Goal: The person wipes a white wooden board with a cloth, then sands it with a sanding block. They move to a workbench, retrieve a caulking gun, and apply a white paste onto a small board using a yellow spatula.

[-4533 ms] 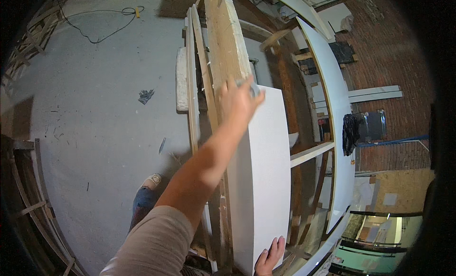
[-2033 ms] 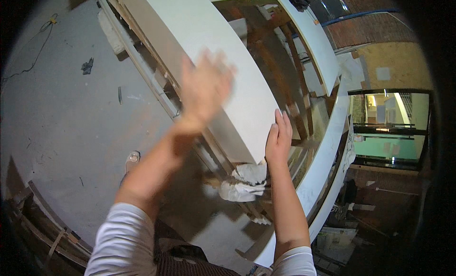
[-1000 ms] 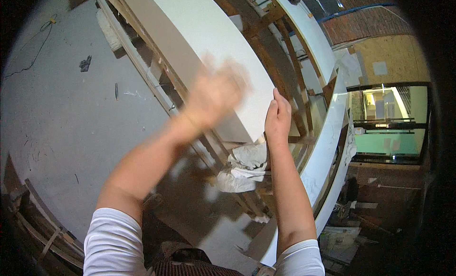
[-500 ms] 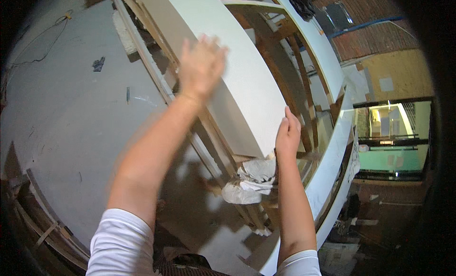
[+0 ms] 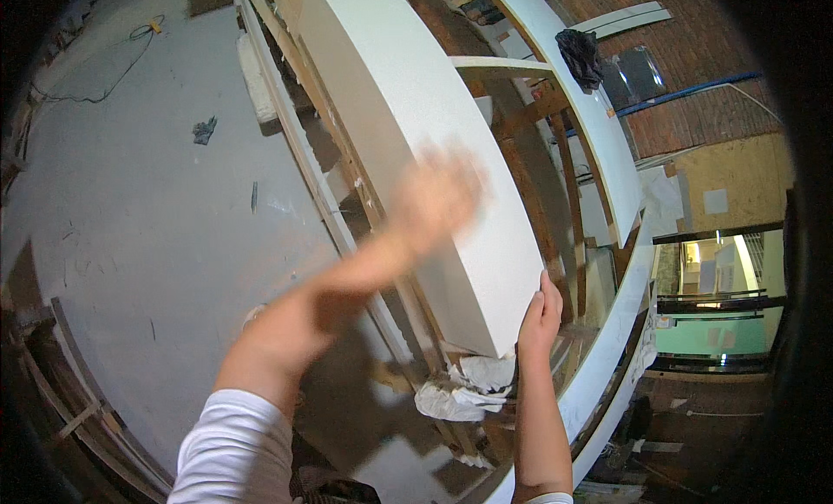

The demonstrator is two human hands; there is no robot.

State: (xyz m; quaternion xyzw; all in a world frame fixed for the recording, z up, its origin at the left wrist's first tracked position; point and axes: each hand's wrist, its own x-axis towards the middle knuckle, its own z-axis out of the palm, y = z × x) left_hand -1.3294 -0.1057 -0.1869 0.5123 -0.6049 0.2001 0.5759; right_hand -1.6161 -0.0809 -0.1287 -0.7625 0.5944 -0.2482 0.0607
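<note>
A long white board-like block (image 5: 473, 183) with a smooth top and a shaded side face slants across the middle of the head view. My left hand (image 5: 438, 196) is over its top near the left edge, smeared by motion; I cannot tell whether it touches the surface or how its fingers are set. Against the block's right edge, close to its near corner, rests my right hand (image 5: 541, 317), fingers stretched out along the edge and the thumb beside them. A crumpled white cloth or sheet (image 5: 464, 391) lies just below the near end.
Wooden framing (image 5: 356, 178) runs beneath and left of the block. A curved white panel (image 5: 607, 157) stands on the right with a black plastic bag (image 5: 580, 57) on it. Scraps lie on the grey floor (image 5: 156, 243). Timber pieces (image 5: 82, 400) are at the lower left.
My left hand has swept rightward and toward me over the block's top. My right hand stays on the edge; the whole scene sits lower and further right in view.
</note>
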